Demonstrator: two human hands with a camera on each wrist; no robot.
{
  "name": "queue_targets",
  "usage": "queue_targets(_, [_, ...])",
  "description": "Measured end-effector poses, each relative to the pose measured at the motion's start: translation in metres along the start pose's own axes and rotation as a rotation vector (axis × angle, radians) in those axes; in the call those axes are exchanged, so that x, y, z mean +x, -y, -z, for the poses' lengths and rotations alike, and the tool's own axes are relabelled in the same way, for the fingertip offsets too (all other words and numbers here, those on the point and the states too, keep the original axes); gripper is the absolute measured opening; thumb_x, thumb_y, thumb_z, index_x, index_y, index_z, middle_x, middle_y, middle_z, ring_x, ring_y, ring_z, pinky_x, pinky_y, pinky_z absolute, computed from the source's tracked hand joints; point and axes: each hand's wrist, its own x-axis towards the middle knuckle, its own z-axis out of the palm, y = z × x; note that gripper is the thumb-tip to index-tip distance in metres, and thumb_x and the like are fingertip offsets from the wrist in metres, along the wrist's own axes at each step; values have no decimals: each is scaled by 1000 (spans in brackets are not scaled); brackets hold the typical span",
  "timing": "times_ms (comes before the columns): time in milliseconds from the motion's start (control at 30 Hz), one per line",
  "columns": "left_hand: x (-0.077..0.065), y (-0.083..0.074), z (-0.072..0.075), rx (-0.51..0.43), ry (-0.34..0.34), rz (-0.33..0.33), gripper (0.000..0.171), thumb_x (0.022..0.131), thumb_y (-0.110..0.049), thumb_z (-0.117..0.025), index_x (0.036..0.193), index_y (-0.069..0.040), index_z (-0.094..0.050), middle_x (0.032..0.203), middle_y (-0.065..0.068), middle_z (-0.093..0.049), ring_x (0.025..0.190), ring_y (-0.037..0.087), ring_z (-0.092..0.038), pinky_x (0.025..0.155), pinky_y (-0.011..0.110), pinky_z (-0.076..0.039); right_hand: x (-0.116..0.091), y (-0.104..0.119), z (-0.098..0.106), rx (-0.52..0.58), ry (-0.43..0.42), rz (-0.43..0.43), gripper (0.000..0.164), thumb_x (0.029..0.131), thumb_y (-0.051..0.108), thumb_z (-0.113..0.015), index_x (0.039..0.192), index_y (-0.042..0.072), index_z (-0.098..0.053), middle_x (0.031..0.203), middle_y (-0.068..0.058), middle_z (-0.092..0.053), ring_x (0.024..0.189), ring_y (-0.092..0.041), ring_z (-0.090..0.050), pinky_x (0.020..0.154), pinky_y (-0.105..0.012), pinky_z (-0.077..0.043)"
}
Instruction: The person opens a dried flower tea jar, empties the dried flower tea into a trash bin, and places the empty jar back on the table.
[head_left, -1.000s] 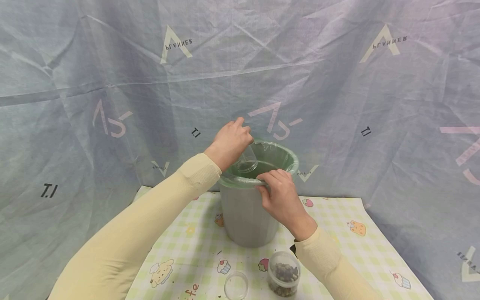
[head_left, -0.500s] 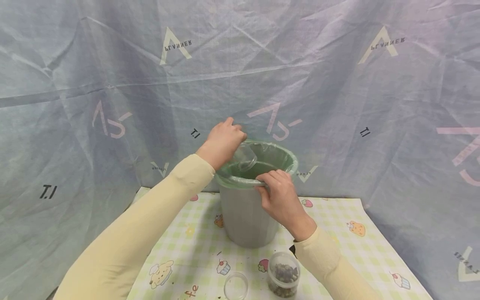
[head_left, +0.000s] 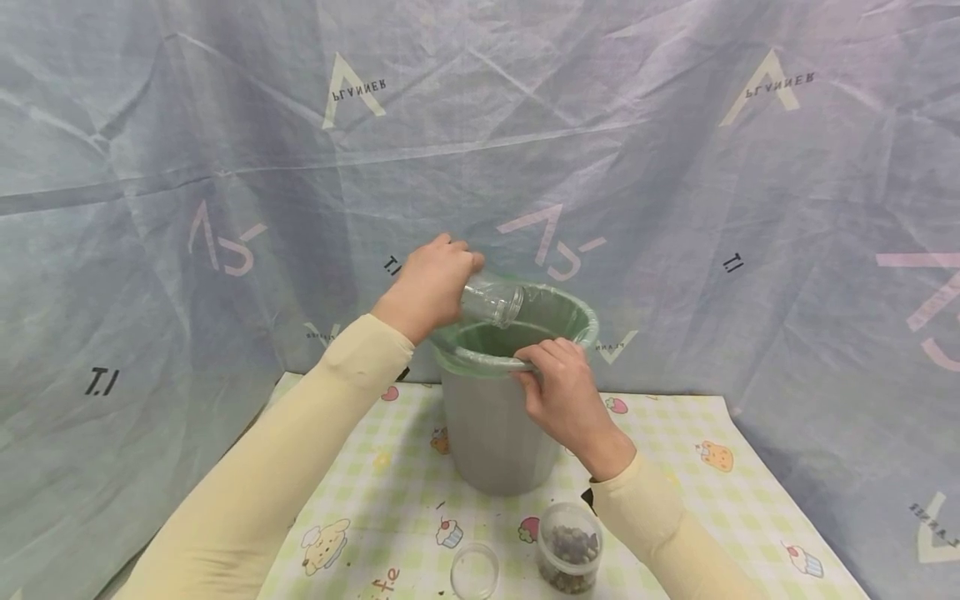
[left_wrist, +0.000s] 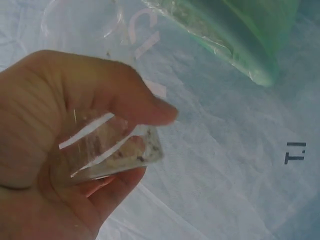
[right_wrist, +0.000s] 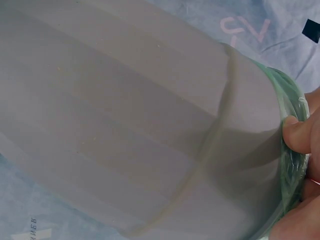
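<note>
My left hand grips a clear plastic jar over the left side of a grey trash bin. The jar lies tilted on its side, its mouth pointing right above the bin's opening. In the left wrist view, a few dark specks cling inside the jar's base, between thumb and fingers. A green bin liner is folded over the bin's rim. My right hand pinches the front rim through the liner, thumb outside, as the right wrist view shows.
A clear jar of dark pebbles stands in front of the bin, near my right forearm. Left of it lies a round clear lid. The checked tablecloth has dark crumbs on it. A grey-blue curtain hangs close behind.
My left hand has shifted left, and the jar has gone from mouth-down to nearly sideways, lifting its mouth toward the rim level. The right hand stays on the rim.
</note>
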Motion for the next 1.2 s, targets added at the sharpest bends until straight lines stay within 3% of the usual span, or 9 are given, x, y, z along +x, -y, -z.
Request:
queue_targets(233, [-8,2,-1,-121,-31,83,45,77,-2,-79,118,-12,-66,117,4,-69,105,29,-57,85,41,-54,0,0,0,-2,1,2,22,81,-4,-82,98,5,-73,87,-6,-69,79,-26,-58,86,-48,-47])
queue_targets(367, [-11,3,-3,-207,-59,134,50,75,-1,-73,124,-9,-66,114,6,-70,108,31,-61,91,43,-53,1,0,0,-5,-3,5,22,81,-4,-82,98,5,-73,88,-7,-69,79,-27,-58,86,-49,-47])
queue_targets(533, [-14,5,-7,-343,-105,201,56,71,-2,-68,127,-8,-66,109,4,-69,97,26,-64,83,41,-53,0,0,0,0,-5,5,22,80,-4,-83,98,6,-73,88,-6,-70,79,-27,-58,85,-49,-47])
queue_targets(633, [-16,5,-9,-434,-130,255,54,70,-10,-73,123,-9,-66,106,4,-69,89,24,-63,80,41,-53,0,0,0,0,0,2,22,81,-3,-83,98,6,-73,88,-6,-70,79,-26,-59,85,-48,-46])
queue_targets(867, [-23,3,-10,-641,-168,383,62,66,-31,-84,122,-15,-63,106,-2,-69,99,23,-63,86,40,-53,-1,2,1,-6,17,-7,20,83,0,-83,99,6,-73,88,-5,-69,79,-25,-57,84,-47,-46])
queue_targets(1200, [-38,-1,-8,-888,-196,429,65,72,-37,-80,130,-17,-60,110,-4,-74,98,18,-67,80,39,-55,-1,0,3,-10,33,-10,19,85,1,-83,100,6,-73,88,-5,-69,78,-24,-57,85,-48,-47])
